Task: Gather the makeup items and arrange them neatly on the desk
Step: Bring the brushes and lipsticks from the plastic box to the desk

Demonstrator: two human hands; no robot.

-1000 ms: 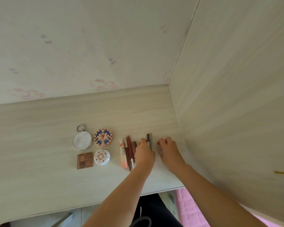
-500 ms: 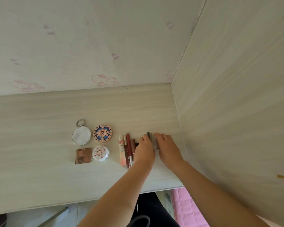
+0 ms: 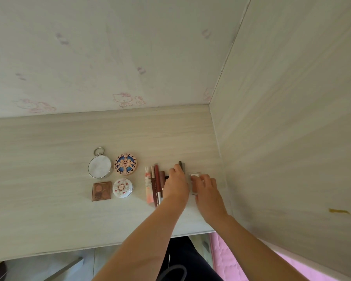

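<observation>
The small pale bottle (image 3: 194, 180) lies on the worktop (image 3: 49, 159) at the right end of the row of sticks (image 3: 154, 185), near the side wall. It looks light, stiff and slick, probably breakable; best pinched across its body. The right hand (image 3: 208, 191) grasps its lower part. The left hand (image 3: 175, 185) rests curled over the dark pencils (image 3: 181, 165); whether its grip is closed on them I cannot tell. No writing is legible.

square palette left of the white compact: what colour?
Brown case with pinkish-brown pans, seen in the head view.
</observation>
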